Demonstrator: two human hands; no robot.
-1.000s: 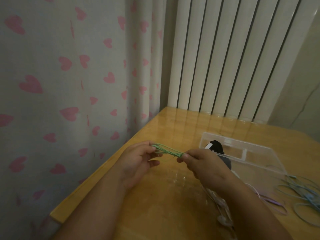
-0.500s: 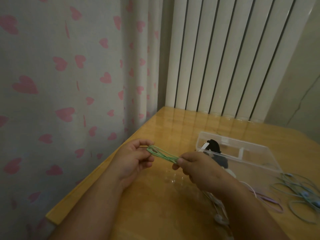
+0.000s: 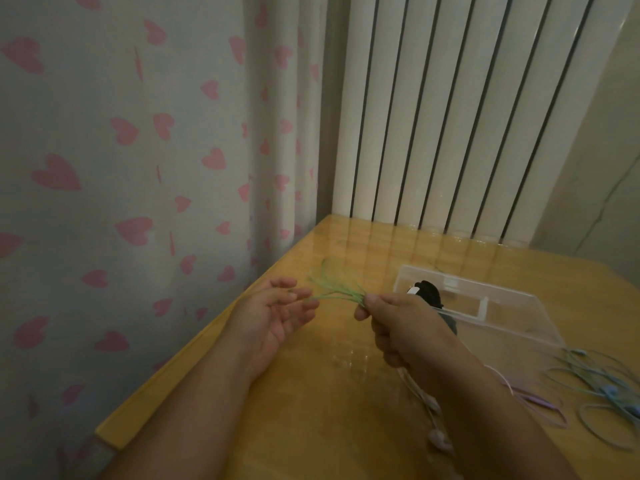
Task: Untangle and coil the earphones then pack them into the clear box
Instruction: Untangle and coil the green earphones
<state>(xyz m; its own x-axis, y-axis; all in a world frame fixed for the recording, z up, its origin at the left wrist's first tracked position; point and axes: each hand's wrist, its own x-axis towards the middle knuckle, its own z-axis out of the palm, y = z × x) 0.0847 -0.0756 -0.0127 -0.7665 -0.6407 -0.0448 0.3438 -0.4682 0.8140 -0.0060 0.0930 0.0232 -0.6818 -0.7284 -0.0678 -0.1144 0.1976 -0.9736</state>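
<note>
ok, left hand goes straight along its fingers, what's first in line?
Likely the green earphone cord, its blurred loops just off the fingertips of the left hand; the right hand pinching it lies behind. Depth unclear from one view.

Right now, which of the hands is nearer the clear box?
Right. The right hand is beside the clear box, at its left end; the left hand is farther left, apart from it.

We see the green earphones [image 3: 334, 293] as a blurred fan of loops, pinched at one end by our right hand [image 3: 398, 320]. The clear box [image 3: 512, 318] lies flat with black earphones [image 3: 429, 292] at its left end. White earphones [image 3: 437, 436], purple earphones [image 3: 540, 405] and blue earphones [image 3: 609, 393] lie loose nearby.
</note>
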